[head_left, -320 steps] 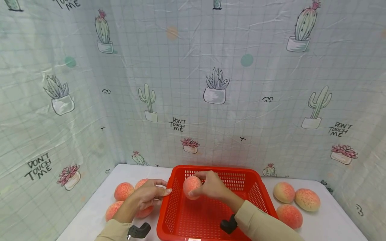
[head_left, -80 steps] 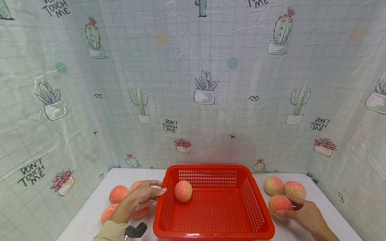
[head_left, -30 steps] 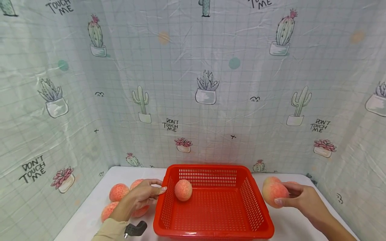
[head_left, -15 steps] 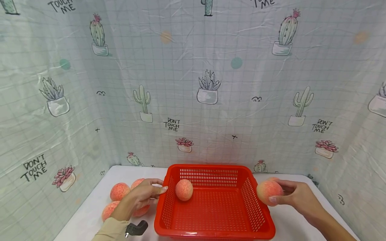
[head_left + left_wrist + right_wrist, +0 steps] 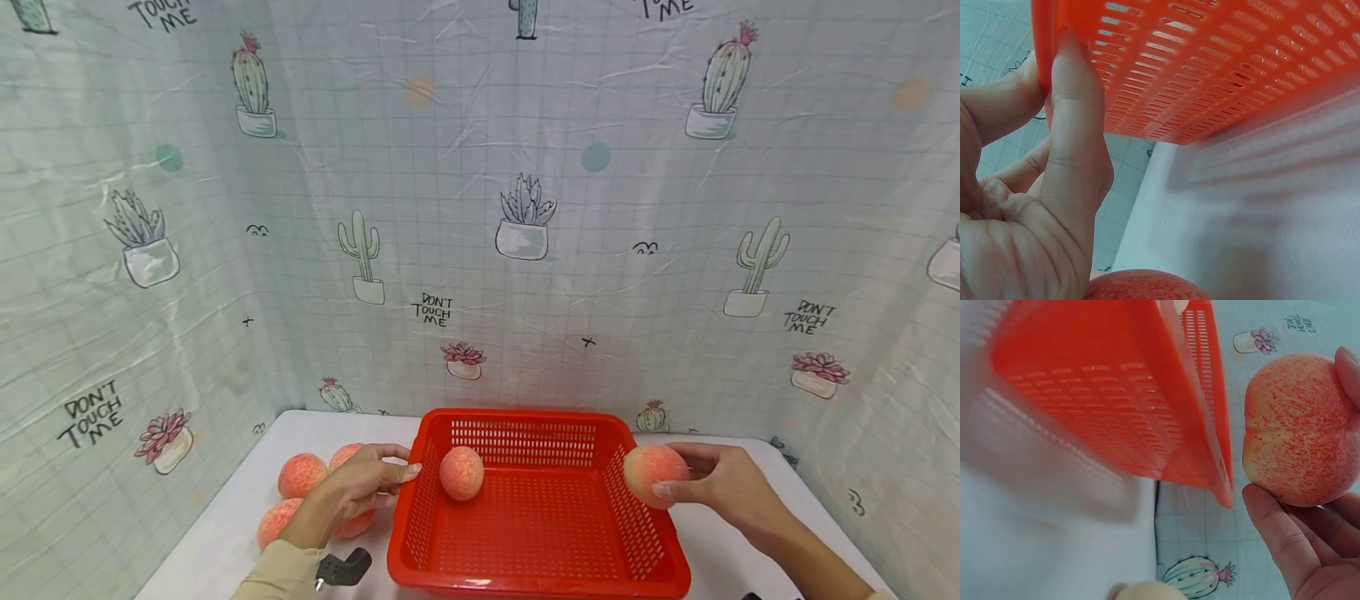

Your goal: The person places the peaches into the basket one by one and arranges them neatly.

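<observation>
"DON'T TOUCH ME" (image 5: 432, 309) on backdrop (image 5: 450, 200)

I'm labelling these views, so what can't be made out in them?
Head view: one peach, partly hidden by the left hand.
Head view: whatever lies behind the right hand and held peach.
Left wrist view: a red peach, cut off by the bottom edge.
Right wrist view: a pale round thing, cut off by the bottom edge.

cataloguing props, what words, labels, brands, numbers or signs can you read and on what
"DON'T TOUCH ME": three times in full on the printed backdrop, head view.
"TOUCH ME": twice there, clipped by that view's top edge.
"+": small crosses on the backdrop.
Wrist views' lettering: too small, blurred or cropped.
Basket, peaches: none readable.
</observation>
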The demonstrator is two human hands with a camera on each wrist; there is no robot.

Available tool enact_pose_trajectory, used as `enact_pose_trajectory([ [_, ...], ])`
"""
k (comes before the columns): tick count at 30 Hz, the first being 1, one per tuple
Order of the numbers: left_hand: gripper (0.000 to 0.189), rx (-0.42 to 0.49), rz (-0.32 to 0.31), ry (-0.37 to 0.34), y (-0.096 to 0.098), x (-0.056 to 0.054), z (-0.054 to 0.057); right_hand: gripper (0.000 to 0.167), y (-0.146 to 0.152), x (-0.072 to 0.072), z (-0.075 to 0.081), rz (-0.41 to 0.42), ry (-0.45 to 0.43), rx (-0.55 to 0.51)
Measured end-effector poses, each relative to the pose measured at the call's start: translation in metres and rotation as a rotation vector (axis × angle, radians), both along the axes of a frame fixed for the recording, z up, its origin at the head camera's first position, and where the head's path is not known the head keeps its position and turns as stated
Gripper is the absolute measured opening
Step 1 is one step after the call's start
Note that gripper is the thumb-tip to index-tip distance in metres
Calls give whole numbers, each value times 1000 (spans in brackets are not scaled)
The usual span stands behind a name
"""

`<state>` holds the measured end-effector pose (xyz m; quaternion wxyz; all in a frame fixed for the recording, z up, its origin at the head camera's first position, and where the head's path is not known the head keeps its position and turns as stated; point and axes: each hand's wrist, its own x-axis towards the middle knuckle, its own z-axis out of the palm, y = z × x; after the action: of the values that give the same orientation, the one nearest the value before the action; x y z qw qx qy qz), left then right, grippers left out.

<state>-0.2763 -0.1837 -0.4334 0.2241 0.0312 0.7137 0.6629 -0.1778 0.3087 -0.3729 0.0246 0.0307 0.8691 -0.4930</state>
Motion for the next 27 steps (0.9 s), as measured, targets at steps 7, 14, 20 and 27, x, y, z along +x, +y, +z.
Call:
enact_pose_trajectory([
  [7,45,3,-5,6,-1,0,-1,77,-9,-5,4,28,-2,3],
  [14,45,8,-6,6,-1,1,-1,77,-17,-10,7,49,2,4],
  [20,43,14,-6,6,-1,2,0,77,-23,-15,10,56,11,41],
  [27,46,24,-2,-2,-1,3,1,81,-31,-21,13,57,8,61],
])
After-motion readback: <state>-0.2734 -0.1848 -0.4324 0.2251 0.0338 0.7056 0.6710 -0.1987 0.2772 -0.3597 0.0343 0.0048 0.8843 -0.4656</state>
